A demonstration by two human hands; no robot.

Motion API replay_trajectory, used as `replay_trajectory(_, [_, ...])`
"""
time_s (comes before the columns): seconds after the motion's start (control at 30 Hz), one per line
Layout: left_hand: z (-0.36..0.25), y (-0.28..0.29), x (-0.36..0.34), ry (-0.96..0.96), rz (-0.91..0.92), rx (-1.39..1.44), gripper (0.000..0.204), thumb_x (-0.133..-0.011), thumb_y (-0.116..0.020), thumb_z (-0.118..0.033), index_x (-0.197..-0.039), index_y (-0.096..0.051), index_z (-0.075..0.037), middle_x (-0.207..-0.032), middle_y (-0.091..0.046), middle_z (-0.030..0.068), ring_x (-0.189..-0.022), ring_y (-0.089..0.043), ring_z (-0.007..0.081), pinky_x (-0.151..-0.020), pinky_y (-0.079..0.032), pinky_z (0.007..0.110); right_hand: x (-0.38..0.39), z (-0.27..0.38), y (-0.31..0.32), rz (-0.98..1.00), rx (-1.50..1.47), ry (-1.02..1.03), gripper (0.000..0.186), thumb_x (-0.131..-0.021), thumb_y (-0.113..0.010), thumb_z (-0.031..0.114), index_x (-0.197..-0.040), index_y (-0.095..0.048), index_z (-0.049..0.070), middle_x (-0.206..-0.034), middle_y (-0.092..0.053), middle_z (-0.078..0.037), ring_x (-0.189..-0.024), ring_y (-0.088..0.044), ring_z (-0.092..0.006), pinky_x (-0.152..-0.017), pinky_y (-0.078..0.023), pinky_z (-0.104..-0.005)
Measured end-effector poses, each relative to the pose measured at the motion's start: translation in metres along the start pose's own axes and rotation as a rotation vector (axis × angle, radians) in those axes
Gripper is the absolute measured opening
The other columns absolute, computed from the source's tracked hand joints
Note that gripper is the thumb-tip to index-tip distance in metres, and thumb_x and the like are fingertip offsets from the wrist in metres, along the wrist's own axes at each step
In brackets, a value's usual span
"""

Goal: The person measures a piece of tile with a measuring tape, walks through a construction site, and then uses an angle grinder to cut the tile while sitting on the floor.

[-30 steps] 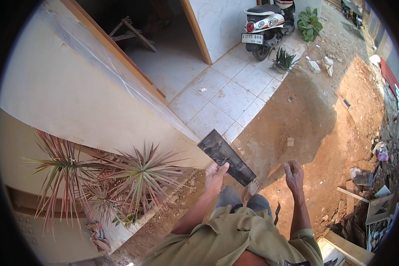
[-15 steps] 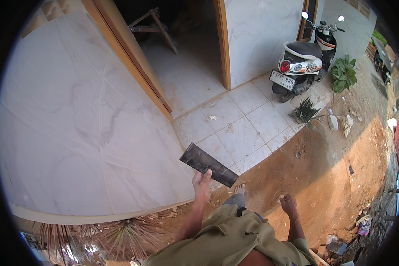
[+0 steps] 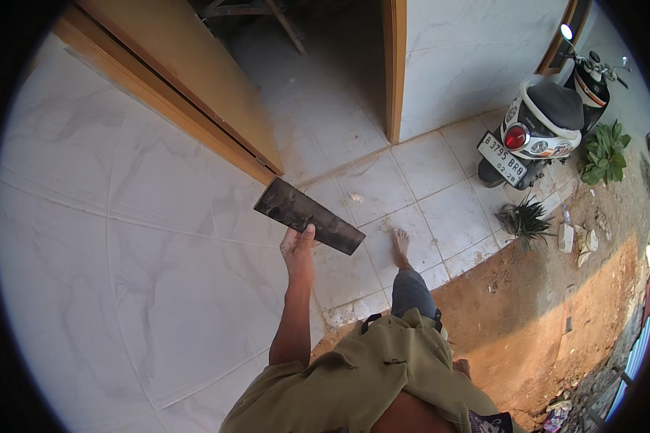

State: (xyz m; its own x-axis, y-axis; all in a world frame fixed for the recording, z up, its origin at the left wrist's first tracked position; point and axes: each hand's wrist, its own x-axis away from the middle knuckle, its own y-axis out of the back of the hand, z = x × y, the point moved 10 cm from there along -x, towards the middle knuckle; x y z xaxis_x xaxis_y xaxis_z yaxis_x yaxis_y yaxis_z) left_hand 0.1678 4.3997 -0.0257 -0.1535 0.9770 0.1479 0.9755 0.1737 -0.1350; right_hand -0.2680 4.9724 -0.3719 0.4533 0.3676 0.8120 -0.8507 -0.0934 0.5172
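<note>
My left hand (image 3: 297, 249) is closed on the near side of a long, dark, flat rectangular board (image 3: 314, 218), thumb on its upper face. The board looks worn and smudged; whether it has a handle underneath cannot be seen. It is held out in front of me, slanting down to the right, over the edge between the white marbled wall (image 3: 159, 252) and the tiled porch floor (image 3: 383, 187). Only a bit of skin that seems to be my right hand (image 3: 462, 367) shows past the olive shirt; its fingers are hidden.
My bare foot (image 3: 401, 242) is on the tiles. Ahead, a wooden door (image 3: 195, 72) stands ajar in a doorway. A scooter (image 3: 534, 130) is parked at the right, near a spiky plant (image 3: 526, 220) and a leafy plant (image 3: 605, 153). Bare brown earth (image 3: 513, 310) borders the porch.
I have stepped forward, one bare foot now on the tiles. The doorway and scooter appear closer. My left hand still holds the board, and my right hand has dropped mostly out of sight behind the shirt.
</note>
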Motion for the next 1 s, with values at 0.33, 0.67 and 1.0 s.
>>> replay_trajectory(0.33, [-0.066,-0.034,-0.218,-0.030,-0.162,0.071,0.027,-0.090,-0.067,-0.024,-0.109,-0.064,-0.005,-0.090,-0.062,0.0001,-0.086,-0.058,0.0114,-0.083,-0.049,0.034,-0.185,0.546,0.211,-0.166,0.072,0.449,0.024,-0.077,-0.067,0.024,-0.076,-0.062,0.000,-0.069,-0.063,-0.018,-0.057,-0.064,-0.0271,-0.060,-0.050,-0.0415])
replay_trajectory(0.67, [-0.069,-0.045,-0.487,-0.109,-0.267,0.175,0.025,-0.089,-0.068,-0.020,-0.107,-0.064,-0.003,-0.087,-0.060,-0.0018,-0.079,-0.053,0.0079,-0.078,-0.047,0.027,-0.237,1.013,0.165,-0.095,0.379,0.921,0.029,-0.086,-0.066,0.029,-0.086,-0.062,0.000,-0.073,-0.065,-0.020,-0.072,-0.066,-0.0363,-0.066,-0.052,-0.0428])
replay_trajectory(1.0, [-0.180,-0.187,-0.833,-0.025,0.063,0.112,0.024,-0.092,-0.064,-0.011,-0.113,-0.062,0.000,-0.102,-0.063,-0.0014,-0.094,-0.054,0.0059,-0.085,-0.042,0.023,-0.310,1.171,0.168,-0.135,0.194,0.690,0.028,-0.080,-0.073,0.030,-0.083,-0.060,0.006,-0.076,-0.063,-0.013,-0.075,-0.065,-0.0299,-0.065,-0.052,-0.0415])
